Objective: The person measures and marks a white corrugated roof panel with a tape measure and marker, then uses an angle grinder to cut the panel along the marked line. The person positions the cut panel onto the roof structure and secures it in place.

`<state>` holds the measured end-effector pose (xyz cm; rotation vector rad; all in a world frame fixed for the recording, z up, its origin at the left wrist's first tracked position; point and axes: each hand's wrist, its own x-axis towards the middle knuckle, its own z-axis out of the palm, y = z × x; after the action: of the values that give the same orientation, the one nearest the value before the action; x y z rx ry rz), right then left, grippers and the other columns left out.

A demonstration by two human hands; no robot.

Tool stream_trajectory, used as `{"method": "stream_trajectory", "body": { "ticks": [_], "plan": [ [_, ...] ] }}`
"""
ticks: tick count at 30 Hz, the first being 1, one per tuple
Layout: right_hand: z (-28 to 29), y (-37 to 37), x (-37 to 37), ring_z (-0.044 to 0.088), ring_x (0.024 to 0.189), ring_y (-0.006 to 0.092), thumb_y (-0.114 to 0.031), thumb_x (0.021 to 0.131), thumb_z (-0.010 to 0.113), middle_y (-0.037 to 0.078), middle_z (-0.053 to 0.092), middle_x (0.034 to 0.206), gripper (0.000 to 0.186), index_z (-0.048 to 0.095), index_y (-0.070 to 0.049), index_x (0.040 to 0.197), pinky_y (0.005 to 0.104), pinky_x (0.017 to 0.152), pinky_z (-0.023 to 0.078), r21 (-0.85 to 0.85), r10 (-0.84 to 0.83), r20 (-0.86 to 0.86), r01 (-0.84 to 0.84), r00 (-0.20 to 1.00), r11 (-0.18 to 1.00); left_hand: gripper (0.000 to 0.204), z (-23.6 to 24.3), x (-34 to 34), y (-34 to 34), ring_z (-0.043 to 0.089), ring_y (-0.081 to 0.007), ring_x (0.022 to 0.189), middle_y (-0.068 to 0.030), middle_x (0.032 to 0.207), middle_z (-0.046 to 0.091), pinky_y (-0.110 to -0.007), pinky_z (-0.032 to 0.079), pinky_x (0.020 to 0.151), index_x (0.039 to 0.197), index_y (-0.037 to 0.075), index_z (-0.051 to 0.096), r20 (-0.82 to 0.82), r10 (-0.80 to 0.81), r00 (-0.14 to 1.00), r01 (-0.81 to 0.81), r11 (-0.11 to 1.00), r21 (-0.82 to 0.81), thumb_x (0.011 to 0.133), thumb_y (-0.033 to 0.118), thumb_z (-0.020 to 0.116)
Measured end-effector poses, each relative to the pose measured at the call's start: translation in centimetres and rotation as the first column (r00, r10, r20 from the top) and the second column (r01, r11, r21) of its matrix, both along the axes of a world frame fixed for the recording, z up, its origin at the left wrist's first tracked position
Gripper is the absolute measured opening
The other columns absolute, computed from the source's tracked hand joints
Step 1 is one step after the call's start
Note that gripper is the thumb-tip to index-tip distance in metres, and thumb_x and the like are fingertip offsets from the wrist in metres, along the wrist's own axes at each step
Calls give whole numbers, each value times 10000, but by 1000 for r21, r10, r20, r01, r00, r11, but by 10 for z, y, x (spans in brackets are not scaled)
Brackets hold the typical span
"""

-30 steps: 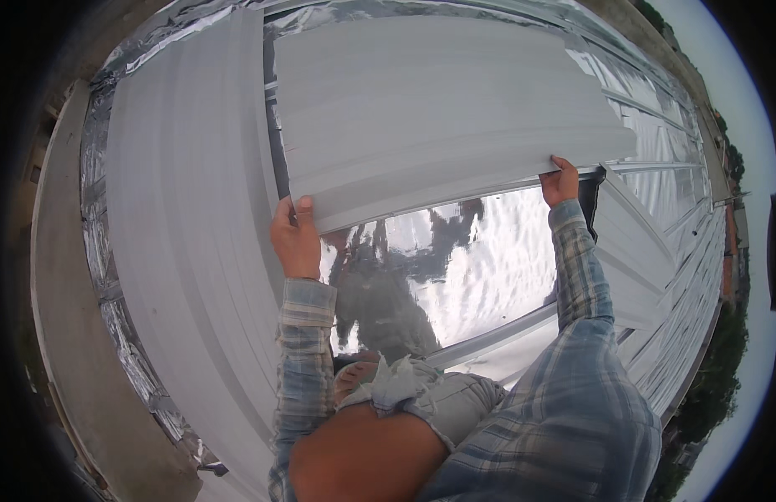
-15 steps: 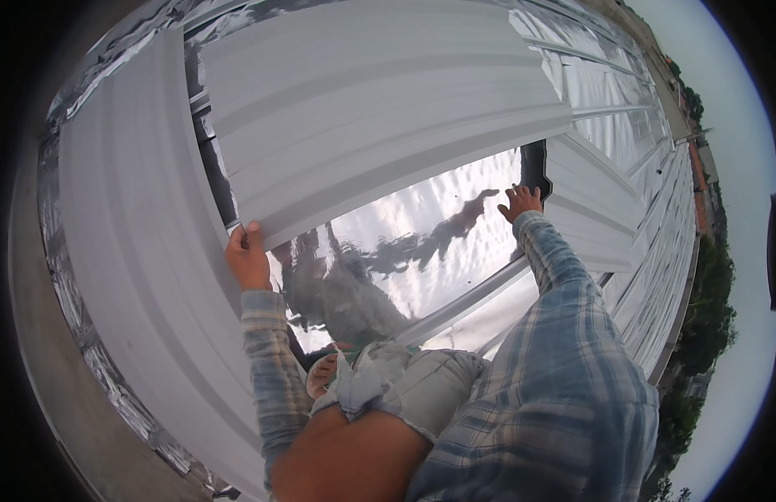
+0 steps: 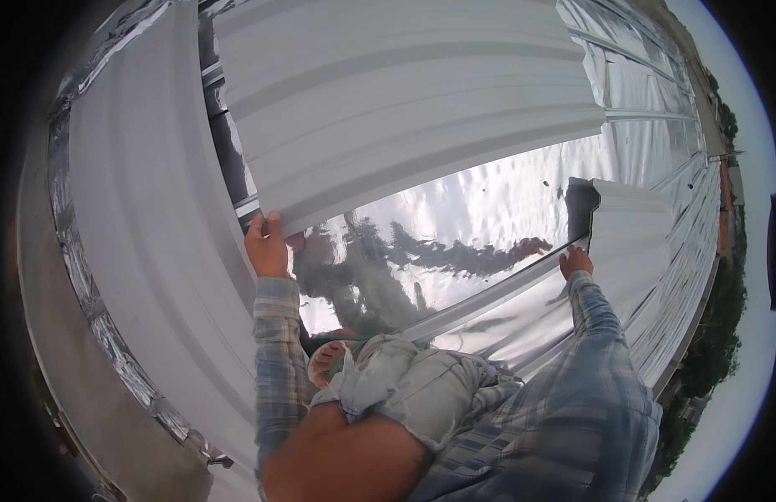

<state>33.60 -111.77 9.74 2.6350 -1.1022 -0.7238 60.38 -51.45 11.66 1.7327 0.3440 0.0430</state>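
The left hand [image 3: 268, 246] pinches the large grey sheet [image 3: 405, 109] by its corner; the right hand [image 3: 577, 263] (I cannot tell its grip) is at a smaller sheet [image 3: 629, 222].

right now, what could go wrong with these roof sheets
The large grey sheet is held by only the left hand, at one corner, so it might swing or slip.

The bare right hand is at the smaller sheet's edge; fingers could get cut.

The reflective foil may tear if something drops on it.
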Motion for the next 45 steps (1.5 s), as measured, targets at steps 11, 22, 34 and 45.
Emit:
{"method": "stream_trajectory", "body": {
  "ticks": [11,22,34,45],
  "plan": [
    [-16,83,223,635,775,185,-673,916,405,123,669,928,808,484,28,1311,326,672,541,948,-827,266,23,495,318,432,1,15,-31,696,-286,806,-174,898,716,-390,534,756,1040,-7,694,-120,5,993,43,920,390,865,387,670],
    [-48,100,226,587,961,199,-436,965,529,104,610,1056,490,502,-42,1255,304,749,529,984,-918,178,-63,354,166,389,-14,-4,-34,680,-308,866,-160,923,701,-402,519,784,996,21,690,-116,146,982,-94,924,371,877,388,641],
    [-26,116,260,618,951,177,-345,900,681,134,618,1118,433,582,-7,1152,267,739,551,979,-831,198,-70,520,189,473,-5,-30,15,665,-304,964,-147,1024,693,-410,509,836,1184,34,573,-246,111,963,-37,957,288,882,389,650],
    [-16,376,309,566,679,163,-370,938,584,72,600,698,401,634,19,856,335,664,486,627,391,691,-773,608,94,335,48,-401,213,640,-180,811,-87,875,682,-313,529,747,1029,37,676,-39,989,140,-982,144,124,843,315,696]
  ]
}}
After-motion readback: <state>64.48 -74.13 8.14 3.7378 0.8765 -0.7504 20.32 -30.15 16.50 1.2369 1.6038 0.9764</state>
